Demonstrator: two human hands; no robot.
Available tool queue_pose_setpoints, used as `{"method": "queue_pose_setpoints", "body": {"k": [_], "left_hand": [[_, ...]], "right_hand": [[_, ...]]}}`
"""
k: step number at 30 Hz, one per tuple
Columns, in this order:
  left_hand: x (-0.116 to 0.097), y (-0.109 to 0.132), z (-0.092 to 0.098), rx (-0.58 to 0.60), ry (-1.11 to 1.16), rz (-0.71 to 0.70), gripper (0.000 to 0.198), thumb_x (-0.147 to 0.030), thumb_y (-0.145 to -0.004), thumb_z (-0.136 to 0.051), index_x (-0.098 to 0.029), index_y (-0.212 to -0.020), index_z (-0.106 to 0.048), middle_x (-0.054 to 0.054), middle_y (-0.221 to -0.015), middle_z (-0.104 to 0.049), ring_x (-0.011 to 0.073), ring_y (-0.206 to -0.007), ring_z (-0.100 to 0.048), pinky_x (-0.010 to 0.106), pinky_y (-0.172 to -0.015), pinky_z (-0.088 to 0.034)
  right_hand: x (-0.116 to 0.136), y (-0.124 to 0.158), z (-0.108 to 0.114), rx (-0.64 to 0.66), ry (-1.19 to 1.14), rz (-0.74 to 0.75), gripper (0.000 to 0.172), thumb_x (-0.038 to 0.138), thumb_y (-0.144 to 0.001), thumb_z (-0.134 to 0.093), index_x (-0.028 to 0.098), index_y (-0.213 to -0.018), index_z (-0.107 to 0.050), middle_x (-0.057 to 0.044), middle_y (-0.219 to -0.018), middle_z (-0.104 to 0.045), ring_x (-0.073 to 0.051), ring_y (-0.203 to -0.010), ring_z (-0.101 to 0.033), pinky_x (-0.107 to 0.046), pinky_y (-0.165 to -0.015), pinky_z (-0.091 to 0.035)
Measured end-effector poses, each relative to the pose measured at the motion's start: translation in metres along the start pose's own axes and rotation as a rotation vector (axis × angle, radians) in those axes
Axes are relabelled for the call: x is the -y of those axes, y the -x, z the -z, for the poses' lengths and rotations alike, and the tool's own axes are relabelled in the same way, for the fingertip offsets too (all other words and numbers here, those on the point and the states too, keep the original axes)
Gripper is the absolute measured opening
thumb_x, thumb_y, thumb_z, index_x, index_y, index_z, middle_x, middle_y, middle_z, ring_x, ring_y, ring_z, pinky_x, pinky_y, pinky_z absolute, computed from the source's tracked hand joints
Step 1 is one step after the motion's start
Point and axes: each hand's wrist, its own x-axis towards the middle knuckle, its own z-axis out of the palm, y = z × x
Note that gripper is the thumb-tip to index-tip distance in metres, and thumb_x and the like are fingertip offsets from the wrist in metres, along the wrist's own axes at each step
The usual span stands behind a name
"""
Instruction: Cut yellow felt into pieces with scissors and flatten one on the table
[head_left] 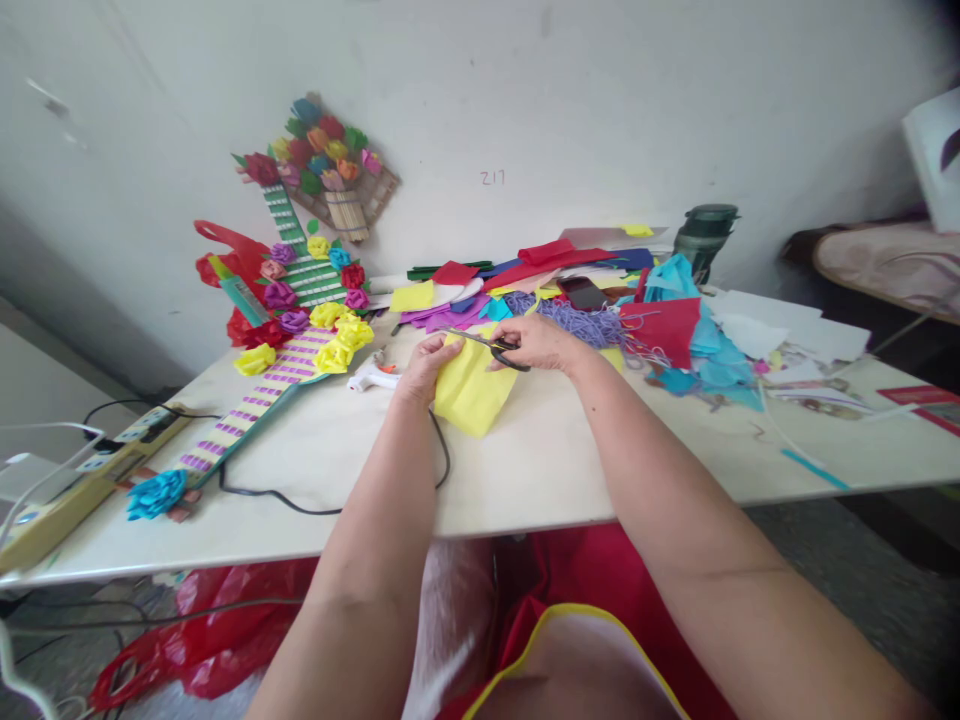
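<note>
Pointing left, scissors [484,343] in right hand [541,345], axis seemingly crosswise, over yellow sheet [471,397].

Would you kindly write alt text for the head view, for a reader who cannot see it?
A person's right hand holds scissors at the top edge of a yellow sheet that the left hand grips, over a white table strewn with coloured scraps and flower crafts.
</note>
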Motion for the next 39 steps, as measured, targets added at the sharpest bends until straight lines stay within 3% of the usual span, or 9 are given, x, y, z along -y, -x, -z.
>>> {"method": "queue_pose_setpoints", "body": {"k": [7, 19, 30, 35, 39], "left_hand": [[0.0, 0.0, 0.0, -0.009, -0.011, 0.003, 0.029, -0.034, -0.056, -0.077, -0.015, -0.072, -0.062, 0.002, -0.064, -0.067, 0.0203, -0.062, -0.065, 0.031, -0.06, -0.051], [-0.003, 0.003, -0.003, 0.028, -0.008, 0.038, 0.027, -0.032, -0.056, -0.079, -0.015, -0.067, -0.061, 0.001, -0.062, -0.066, 0.0158, -0.053, -0.061, 0.028, -0.055, -0.049], [-0.002, 0.002, -0.002, 0.025, -0.006, 0.041, 0.028, -0.033, -0.056, -0.078, -0.015, -0.073, -0.064, 0.002, -0.063, -0.066, 0.0176, -0.056, -0.063, 0.03, -0.058, -0.05], [-0.001, 0.001, -0.001, 0.031, -0.004, 0.027, 0.031, -0.035, -0.057, -0.078, -0.014, -0.077, -0.066, 0.006, -0.072, -0.069, 0.0207, -0.064, -0.066, 0.031, -0.061, -0.051], [-0.001, 0.001, -0.001, 0.049, 0.003, 0.008, 0.032, -0.035, -0.058, -0.077, -0.014, -0.08, -0.068, 0.007, -0.076, -0.07, 0.0212, -0.067, -0.066, 0.03, -0.062, -0.052]], "right_hand": [[-0.002, -0.001, -0.002, -0.027, -0.015, 0.0, 0.035, 0.044, -0.059, -0.07, 0.02, -0.084, -0.067, 0.004, -0.062, -0.051, -0.009, -0.058, -0.042, -0.022, -0.054, -0.027], [-0.003, -0.002, -0.002, 0.033, -0.002, -0.007, 0.041, 0.049, -0.059, -0.069, 0.019, -0.087, -0.065, 0.004, -0.062, -0.05, -0.009, -0.057, -0.041, -0.022, -0.055, -0.027], [-0.002, -0.003, -0.004, -0.037, 0.006, -0.013, 0.036, 0.045, -0.059, -0.07, 0.019, -0.084, -0.068, 0.004, -0.06, -0.05, -0.008, -0.056, -0.041, -0.022, -0.053, -0.027], [-0.002, -0.003, -0.002, -0.157, 0.072, -0.072, 0.033, 0.043, -0.061, -0.068, 0.02, -0.085, -0.069, 0.003, -0.063, -0.055, -0.01, -0.058, -0.046, -0.022, -0.054, -0.029], [-0.016, -0.002, 0.009, -0.368, 0.249, -0.276, 0.034, 0.046, -0.066, -0.063, 0.021, -0.088, -0.07, -0.003, -0.075, -0.065, -0.016, -0.07, -0.056, -0.025, -0.058, -0.035]]}}
